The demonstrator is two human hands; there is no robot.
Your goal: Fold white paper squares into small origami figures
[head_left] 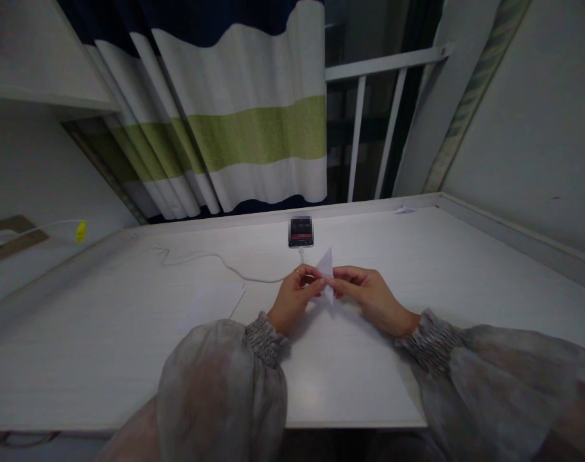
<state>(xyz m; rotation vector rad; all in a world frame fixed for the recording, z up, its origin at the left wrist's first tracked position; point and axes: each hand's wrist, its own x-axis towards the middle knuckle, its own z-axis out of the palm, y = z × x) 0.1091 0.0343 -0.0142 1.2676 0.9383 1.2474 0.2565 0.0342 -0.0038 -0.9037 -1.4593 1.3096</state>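
Note:
Between my two hands a small folded piece of white paper is held up above the desk, one pointed corner upward and another downward. My left hand pinches it from the left with thumb and fingers; a ring shows on one finger. From the right, my right hand grips the same paper, its thumb meeting the left thumb near the middle. The fingertips partly cover the folds. Just beyond the hands, a phone stands with its screen blurred out and a white cable plugged in below.
The white desk has a raised rim at the back and right. A flat white sheet with a thin dark line by its edge lies left of my hands. A small folded paper sits at the back right. A striped curtain hangs behind.

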